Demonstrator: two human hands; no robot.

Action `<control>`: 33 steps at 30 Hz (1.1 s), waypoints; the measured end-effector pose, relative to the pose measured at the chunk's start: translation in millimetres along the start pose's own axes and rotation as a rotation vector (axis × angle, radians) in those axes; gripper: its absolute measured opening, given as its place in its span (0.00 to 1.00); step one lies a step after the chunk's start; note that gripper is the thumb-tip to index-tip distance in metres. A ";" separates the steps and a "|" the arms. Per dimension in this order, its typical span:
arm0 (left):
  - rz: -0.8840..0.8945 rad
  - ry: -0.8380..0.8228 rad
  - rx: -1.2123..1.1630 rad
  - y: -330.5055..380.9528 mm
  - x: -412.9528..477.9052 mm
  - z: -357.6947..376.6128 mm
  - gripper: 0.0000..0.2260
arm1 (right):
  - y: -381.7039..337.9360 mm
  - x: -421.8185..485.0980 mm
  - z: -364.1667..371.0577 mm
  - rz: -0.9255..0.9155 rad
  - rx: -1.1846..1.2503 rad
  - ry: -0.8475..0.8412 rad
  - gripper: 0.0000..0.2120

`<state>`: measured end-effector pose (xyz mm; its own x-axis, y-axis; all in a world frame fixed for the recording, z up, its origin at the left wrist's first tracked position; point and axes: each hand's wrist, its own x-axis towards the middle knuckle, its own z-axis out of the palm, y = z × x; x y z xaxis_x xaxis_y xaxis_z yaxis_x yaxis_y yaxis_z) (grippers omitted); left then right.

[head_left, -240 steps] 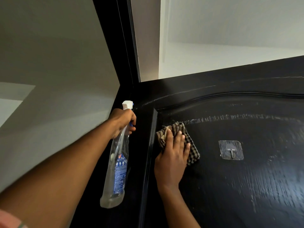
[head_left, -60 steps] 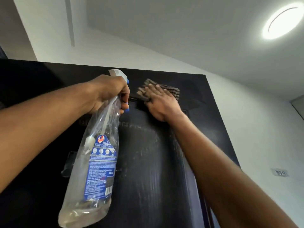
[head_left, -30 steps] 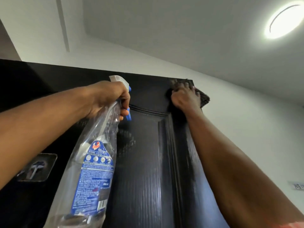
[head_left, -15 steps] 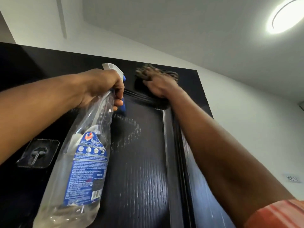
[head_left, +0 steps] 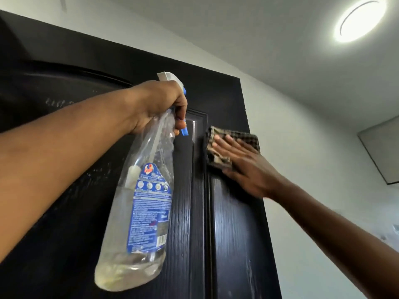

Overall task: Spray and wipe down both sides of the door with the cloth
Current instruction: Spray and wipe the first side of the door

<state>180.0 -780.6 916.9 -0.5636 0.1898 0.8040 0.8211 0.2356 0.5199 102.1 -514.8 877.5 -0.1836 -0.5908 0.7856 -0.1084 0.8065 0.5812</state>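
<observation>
- Checked cloth (head_left: 235, 143) is pressed on the door (head_left: 235, 234), centre right, by flat right hand (head_left: 248, 169).
- Spray bottle (head_left: 140, 203) is gripped by left hand (head_left: 159, 104).
- Other side judged not yet wiped.

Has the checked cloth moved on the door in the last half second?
Yes. The cloth has slid down from the top rail of the door onto its right stile, now below the panel corner.
</observation>
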 end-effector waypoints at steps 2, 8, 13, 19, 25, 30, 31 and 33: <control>-0.018 -0.002 -0.026 -5.5 -9.5 10.4 0.06 | -13.4 -27.6 9.7 -0.080 -0.009 -0.039 0.29; -0.046 0.036 -0.080 -25.9 -34.5 38.7 0.11 | 5.4 25.7 5.8 0.069 0.041 0.012 0.27; -0.095 0.049 -0.106 -41.6 -48.2 45.9 0.11 | 22.3 80.9 -2.8 0.245 0.095 0.073 0.28; -0.133 0.073 -0.110 -57.2 -68.1 45.5 0.13 | -17.1 1.7 12.8 0.021 0.004 0.012 0.29; -0.154 0.084 -0.125 -58.6 -86.6 56.9 0.17 | -67.2 -94.2 39.6 -0.160 0.011 -0.085 0.29; -0.171 0.085 -0.135 -55.2 -93.0 63.8 0.16 | -49.2 -53.3 32.6 -0.032 0.063 -0.047 0.31; -0.182 0.083 -0.137 -55.9 -94.5 64.8 0.15 | -40.5 -36.0 28.5 0.040 0.070 -0.029 0.32; -0.199 0.080 -0.138 -59.5 -98.3 67.7 0.14 | -22.3 -2.9 20.0 0.184 0.100 -0.005 0.31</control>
<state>180.3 -748.7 787.4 -0.7111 0.0753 0.6991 0.7022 0.1270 0.7006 85.5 -530.7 858.0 -0.2139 -0.4333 0.8755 -0.1689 0.8992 0.4037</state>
